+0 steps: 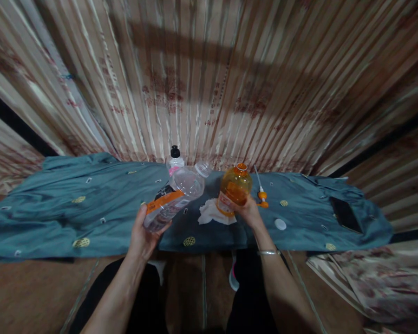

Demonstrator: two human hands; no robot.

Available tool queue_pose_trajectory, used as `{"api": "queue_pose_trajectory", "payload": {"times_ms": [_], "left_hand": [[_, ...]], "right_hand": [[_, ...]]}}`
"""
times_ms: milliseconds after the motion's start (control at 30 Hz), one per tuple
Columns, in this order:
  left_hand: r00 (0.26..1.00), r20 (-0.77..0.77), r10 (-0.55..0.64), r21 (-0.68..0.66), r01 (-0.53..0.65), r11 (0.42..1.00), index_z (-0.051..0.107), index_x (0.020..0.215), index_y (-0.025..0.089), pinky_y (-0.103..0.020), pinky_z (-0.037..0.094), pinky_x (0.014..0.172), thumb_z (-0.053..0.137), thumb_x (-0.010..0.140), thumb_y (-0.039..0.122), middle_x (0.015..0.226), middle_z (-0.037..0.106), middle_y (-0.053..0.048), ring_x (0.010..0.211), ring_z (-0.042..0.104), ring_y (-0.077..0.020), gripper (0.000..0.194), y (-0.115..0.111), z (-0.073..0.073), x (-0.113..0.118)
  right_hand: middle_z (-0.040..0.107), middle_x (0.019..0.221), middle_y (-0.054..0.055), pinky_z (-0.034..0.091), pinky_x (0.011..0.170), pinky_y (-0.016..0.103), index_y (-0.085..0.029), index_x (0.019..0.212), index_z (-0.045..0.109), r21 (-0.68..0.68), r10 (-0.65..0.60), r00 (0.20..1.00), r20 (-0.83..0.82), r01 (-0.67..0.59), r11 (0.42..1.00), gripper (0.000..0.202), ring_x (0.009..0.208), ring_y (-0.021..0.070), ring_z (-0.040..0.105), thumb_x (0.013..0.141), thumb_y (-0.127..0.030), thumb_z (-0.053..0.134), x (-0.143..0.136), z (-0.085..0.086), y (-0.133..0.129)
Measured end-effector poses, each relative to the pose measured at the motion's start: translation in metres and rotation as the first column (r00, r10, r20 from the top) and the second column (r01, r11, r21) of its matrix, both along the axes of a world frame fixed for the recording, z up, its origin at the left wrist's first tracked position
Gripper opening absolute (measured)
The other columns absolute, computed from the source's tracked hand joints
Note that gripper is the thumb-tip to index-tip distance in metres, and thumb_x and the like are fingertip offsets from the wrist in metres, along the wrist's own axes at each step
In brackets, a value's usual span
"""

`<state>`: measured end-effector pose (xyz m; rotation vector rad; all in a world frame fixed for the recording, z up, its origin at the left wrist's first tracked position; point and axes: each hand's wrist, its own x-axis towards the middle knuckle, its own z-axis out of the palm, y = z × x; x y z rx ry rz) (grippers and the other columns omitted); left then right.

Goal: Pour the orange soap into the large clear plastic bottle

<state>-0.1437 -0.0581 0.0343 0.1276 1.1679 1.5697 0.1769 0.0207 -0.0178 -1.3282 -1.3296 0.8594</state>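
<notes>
My left hand is wrapped round the lower part of a large clear plastic bottle with an orange and black label. That bottle is tilted, its uncapped mouth pointing up and to the right. An orange see-through pump bottle, its top off, is gripped low on its right side by my right hand. It stands or hovers over a crumpled white tissue; I cannot tell which. Just right of it lies the orange and white pump head with its tube. A round white cap lies nearer my right wrist.
A small bottle with a black top stands behind the clear bottle. A dark phone lies at the right on the teal patterned cloth. Pleated curtains hang close behind the covered surface.
</notes>
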Motion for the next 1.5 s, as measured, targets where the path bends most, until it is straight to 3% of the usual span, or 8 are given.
{"api": "queue_pose_trajectory", "payload": {"times_ms": [200,367,500,767,933,1100,1233,1500], "left_hand": [[1.0,0.011,0.013,-0.034,-0.013,0.999,0.076,0.109,0.022,-0.037,0.07,0.065,0.068,0.096,0.034,0.092,0.085,-0.005,0.078,0.081,-0.0242,0.019,-0.004,0.008,0.003],[1.0,0.014,0.025,-0.038,-0.024,0.999,0.075,0.105,0.021,-0.036,0.069,0.059,0.063,0.1,0.032,0.088,0.084,-0.005,0.071,0.08,-0.0233,0.016,-0.006,0.016,0.006],[0.999,0.017,0.029,-0.044,-0.028,0.999,0.075,0.103,0.021,-0.035,0.069,0.059,0.064,0.101,0.032,0.086,0.084,-0.005,0.07,0.08,-0.0224,0.016,-0.009,0.017,0.003],[0.998,0.034,0.046,-0.064,-0.043,0.997,0.075,0.102,0.02,-0.034,0.07,0.059,0.062,0.102,0.032,0.083,0.083,-0.003,0.07,0.079,-0.0209,0.018,-0.013,0.019,-0.001],[0.998,0.04,0.056,-0.074,-0.053,0.996,0.074,0.101,0.021,-0.031,0.069,0.058,0.063,0.101,0.032,0.082,0.083,-0.002,0.07,0.079,-0.0205,0.016,-0.011,0.02,0.002],[0.999,0.034,0.041,-0.07,-0.039,0.997,0.074,0.1,0.02,-0.033,0.068,0.056,0.063,0.101,0.032,0.081,0.082,-0.003,0.067,0.079,-0.021,0.016,-0.009,0.02,0.007],[0.999,0.034,0.028,-0.068,-0.026,0.997,0.073,0.104,0.021,-0.032,0.068,0.056,0.064,0.099,0.031,0.081,0.083,-0.003,0.066,0.079,-0.021,0.014,-0.007,0.02,0.011],[0.999,0.039,0.013,-0.098,-0.01,0.995,0.072,0.106,0.02,-0.032,0.067,0.054,0.066,0.098,0.033,0.08,0.082,-0.004,0.064,0.078,-0.0211,0.016,-0.004,0.019,0.016]], "right_hand": [[0.089,0.122,0.01,0.063,0.115,0.059,-0.026,0.116,0.077,-0.128,0.001,0.942,-0.336,-0.046,0.991,0.086,0.12,0.0367,0.083,0.044,-0.061,0.109,-0.01,-0.001,0.001],[0.091,0.112,0.008,0.062,0.114,0.063,-0.025,0.108,0.082,-0.2,-0.004,0.938,-0.346,-0.07,0.977,0.083,0.116,0.0391,0.085,0.041,-0.065,0.11,0.0,0.003,0.002],[0.091,0.118,0.008,0.059,0.12,0.062,-0.025,0.109,0.086,-0.174,-0.03,0.933,-0.359,-0.035,0.984,0.075,0.122,0.0387,0.083,0.052,-0.07,0.106,0.005,0.004,-0.001],[0.091,0.118,0.007,0.061,0.119,0.059,-0.027,0.108,0.089,-0.235,0.058,0.903,-0.426,-0.172,0.957,0.071,0.12,0.0377,0.085,0.055,-0.072,0.106,-0.011,-0.001,-0.012],[0.091,0.117,0.006,0.062,0.118,0.055,-0.027,0.105,0.091,-0.29,0.084,0.873,-0.481,-0.249,0.924,0.073,0.121,0.039,0.084,0.048,-0.068,0.109,-0.021,0.002,-0.007],[0.091,0.106,0.007,0.065,0.111,0.057,-0.025,0.095,0.09,-0.277,0.08,0.916,-0.394,-0.201,0.94,0.07,0.114,0.0423,0.085,0.045,-0.07,0.107,-0.014,0.011,0.012],[0.091,0.102,0.01,0.069,0.104,0.057,-0.022,0.093,0.088,-0.211,0.033,0.984,-0.176,-0.07,0.975,0.067,0.112,0.043,0.085,0.052,-0.074,0.102,0.012,0.016,0.025],[0.09,0.117,0.011,0.068,0.107,0.059,-0.023,0.117,0.084,-0.024,0.018,0.996,0.087,-0.016,1.0,0.073,0.113,0.0399,0.085,0.068,-0.076,0.094,0.022,0.009,0.019]]}}
